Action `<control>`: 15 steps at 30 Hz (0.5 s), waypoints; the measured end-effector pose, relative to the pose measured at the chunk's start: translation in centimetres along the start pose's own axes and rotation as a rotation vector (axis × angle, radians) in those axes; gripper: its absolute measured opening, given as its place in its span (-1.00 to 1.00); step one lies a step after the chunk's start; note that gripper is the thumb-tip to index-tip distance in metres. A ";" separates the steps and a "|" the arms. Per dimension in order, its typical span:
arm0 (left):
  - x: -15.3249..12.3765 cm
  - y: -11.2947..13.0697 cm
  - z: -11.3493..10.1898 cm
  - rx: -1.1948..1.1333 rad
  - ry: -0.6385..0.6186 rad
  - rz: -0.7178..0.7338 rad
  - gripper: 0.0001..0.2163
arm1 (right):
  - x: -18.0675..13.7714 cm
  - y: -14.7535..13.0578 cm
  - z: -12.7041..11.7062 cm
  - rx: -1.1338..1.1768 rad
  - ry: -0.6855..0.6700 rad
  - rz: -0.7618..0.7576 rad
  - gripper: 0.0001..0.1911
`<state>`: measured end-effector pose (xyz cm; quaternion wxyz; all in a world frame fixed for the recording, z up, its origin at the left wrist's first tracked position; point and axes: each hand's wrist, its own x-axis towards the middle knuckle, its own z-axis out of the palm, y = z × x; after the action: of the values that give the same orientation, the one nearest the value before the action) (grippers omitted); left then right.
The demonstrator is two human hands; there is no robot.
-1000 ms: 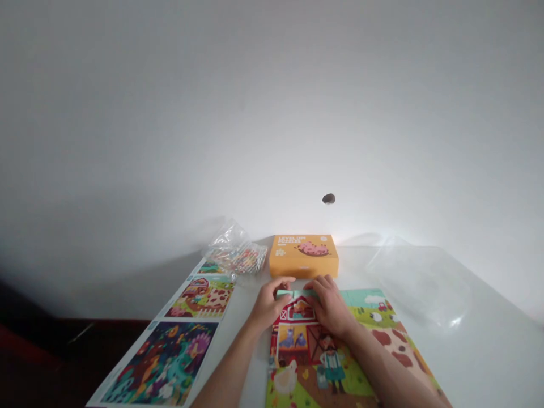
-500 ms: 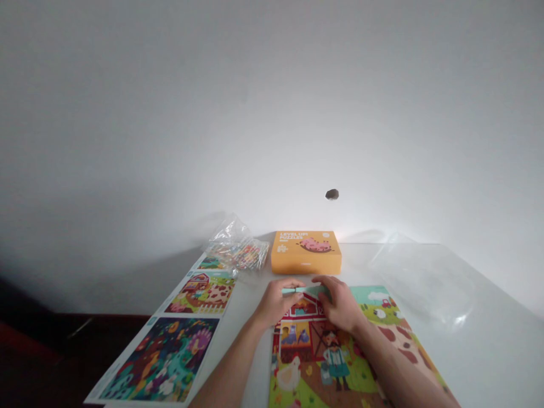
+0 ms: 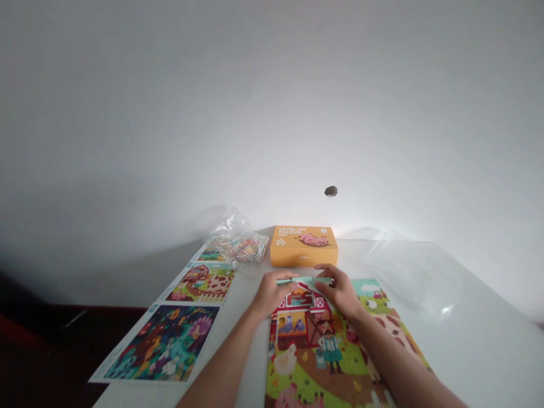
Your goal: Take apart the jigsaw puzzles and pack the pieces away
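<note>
A farm-scene jigsaw puzzle lies on the white table in front of me, showing a red barn, a farmer, a hen and a cow. At its far left corner my left hand pinches the pale blue top edge between thumb and fingers. My right hand grips the same edge farther right, thumb on the near side and fingers curled over the far side. Between the two hands the barn roof shows. My right forearm covers part of the puzzle's right side.
A yellow puzzle box stands just beyond my hands, near the wall. To its left, a clear bag holds puzzle pieces. A printed picture sheet lies at the table's left edge. An empty-looking clear plastic bag lies on the right.
The view has tipped down slightly. My right thumb and fingers have shifted toward the puzzle's top edge, uncovering more of the barn roof. My left hand stays at the left corner.
</note>
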<state>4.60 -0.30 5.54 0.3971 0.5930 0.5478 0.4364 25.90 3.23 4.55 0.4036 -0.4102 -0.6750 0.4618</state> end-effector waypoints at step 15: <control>0.2 1.4 0.4 0.022 0.006 0.080 -0.79 | -0.1 -1.3 1.6 -0.322 0.436 -0.188 -0.72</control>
<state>5.39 -0.20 6.78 0.3712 0.6175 0.5297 0.4476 24.22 2.40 5.42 0.5099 -0.4944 -0.6718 0.2103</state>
